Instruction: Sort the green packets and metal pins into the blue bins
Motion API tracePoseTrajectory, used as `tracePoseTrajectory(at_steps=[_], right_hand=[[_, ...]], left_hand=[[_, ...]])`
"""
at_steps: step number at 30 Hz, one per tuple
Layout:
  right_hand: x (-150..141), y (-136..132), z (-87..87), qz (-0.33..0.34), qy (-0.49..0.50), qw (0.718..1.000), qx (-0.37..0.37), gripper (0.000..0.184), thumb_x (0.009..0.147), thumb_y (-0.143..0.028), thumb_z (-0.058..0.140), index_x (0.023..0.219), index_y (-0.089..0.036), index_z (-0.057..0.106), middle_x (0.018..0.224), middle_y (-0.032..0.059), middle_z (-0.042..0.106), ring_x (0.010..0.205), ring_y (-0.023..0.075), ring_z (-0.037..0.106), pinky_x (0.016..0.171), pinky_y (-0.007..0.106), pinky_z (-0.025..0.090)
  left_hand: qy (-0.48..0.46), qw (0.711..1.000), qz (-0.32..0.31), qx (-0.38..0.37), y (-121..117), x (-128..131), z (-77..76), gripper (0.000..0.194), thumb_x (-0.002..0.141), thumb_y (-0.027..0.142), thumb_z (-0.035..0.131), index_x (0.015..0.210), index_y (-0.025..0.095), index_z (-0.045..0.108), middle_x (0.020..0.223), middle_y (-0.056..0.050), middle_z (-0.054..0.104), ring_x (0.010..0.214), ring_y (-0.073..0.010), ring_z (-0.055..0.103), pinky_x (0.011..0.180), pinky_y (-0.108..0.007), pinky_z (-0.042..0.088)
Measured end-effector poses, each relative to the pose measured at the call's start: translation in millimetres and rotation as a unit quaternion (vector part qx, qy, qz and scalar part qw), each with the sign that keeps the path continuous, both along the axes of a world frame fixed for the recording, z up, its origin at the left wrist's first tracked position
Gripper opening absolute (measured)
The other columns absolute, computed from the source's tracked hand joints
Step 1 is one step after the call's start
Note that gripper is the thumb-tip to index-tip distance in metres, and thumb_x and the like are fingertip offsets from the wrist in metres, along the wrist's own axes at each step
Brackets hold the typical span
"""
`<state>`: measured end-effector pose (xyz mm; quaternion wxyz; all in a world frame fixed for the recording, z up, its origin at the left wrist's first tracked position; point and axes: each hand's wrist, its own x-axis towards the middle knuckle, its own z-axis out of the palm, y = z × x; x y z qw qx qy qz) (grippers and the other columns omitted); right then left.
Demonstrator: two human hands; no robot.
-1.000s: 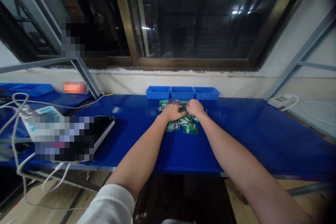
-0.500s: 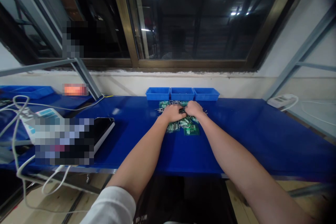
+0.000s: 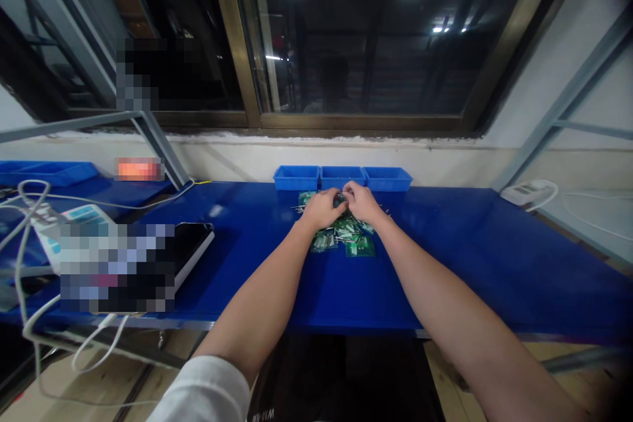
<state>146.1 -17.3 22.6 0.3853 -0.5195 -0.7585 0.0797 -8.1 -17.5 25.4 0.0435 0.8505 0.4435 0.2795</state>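
Note:
A pile of small clear-and-green packets (image 3: pixel 349 229) mixed with thin metal pieces like screws or pins lies on the blue table (image 3: pixel 237 224). Over its left side is my left hand (image 3: pixel 322 208), fingers curled inward around something dark and too small to name. Facing it, my right hand (image 3: pixel 361 202) has its fingers bent and pinched at the pile's far side, close to the left fingertips. What the right fingers hold is hidden. One green packet (image 3: pixel 360 247) lies at the near edge of the pile.
Three blue bins (image 3: pixel 342 177) stand in a row against the wall behind the pile. On the left are a dark-topped device (image 3: pixel 195 237), partly blurred out, and looping white cables (image 3: pixel 30 264). A white power strip (image 3: pixel 527 191) sits at the right, near a metal frame post.
My right hand has lifted slightly and moved a little left, its fingers turning from a downward curl to a pinch. My left hand has stayed nearly in place over the pile.

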Motion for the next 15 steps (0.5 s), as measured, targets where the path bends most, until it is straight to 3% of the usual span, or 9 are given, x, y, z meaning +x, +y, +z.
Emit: tracePoseTrajectory(at_steps=[3, 8, 12, 15], right_hand=[[1, 3, -1.2, 0.031, 0.069, 0.997, -0.015, 0.016, 0.082, -0.021, 0.043, 0.086, -0.016, 0.057, 0.078, 0.0033, 0.062, 0.073, 0.0160, 0.057, 0.069, 0.026, 0.043], [1, 8, -4.9, 0.084, 0.134, 0.986, -0.054, 0.014, 0.079, -0.025, 0.047, 0.083, -0.016, 0.057, 0.072, 0.0017, 0.062, 0.072, 0.0157, 0.058, 0.070, 0.028, 0.045], [-1, 10, -5.6, 0.105, 0.202, 0.973, -0.038, 0.015, 0.074, -0.031, 0.055, 0.078, -0.016, 0.056, 0.073, 0.0022, 0.062, 0.070, 0.0157, 0.058, 0.070, 0.029, 0.045], [-1, 10, -4.8, 0.121, 0.288, 0.947, -0.080, 0.021, 0.069, -0.036, 0.062, 0.076, -0.018, 0.056, 0.067, 0.0005, 0.061, 0.062, 0.0142, 0.056, 0.061, 0.027, 0.043]], left_hand=[[-0.022, 1.000, -0.017, -0.008, -2, 0, 2.7, 0.033, 0.087, 0.045, 0.044, 0.103, 0.021, 0.060, 0.100, -0.005, 0.069, 0.093, -0.0211, 0.063, 0.078, -0.028, 0.046], [-0.047, 0.999, 0.020, -0.003, 0, -2, 2.5, 0.042, 0.094, 0.045, 0.028, 0.086, 0.020, 0.061, 0.081, -0.006, 0.068, 0.077, -0.0192, 0.063, 0.067, -0.027, 0.043], [-0.079, 0.997, 0.027, 0.007, 6, -1, -0.4, 0.035, 0.094, 0.039, 0.032, 0.081, 0.019, 0.058, 0.074, -0.004, 0.064, 0.072, -0.0171, 0.060, 0.065, -0.026, 0.040], [-0.119, 0.992, 0.015, 0.026, 10, 0, -3.1, 0.030, 0.094, 0.035, 0.034, 0.082, 0.019, 0.056, 0.075, -0.004, 0.064, 0.072, -0.0163, 0.059, 0.066, -0.025, 0.040]])
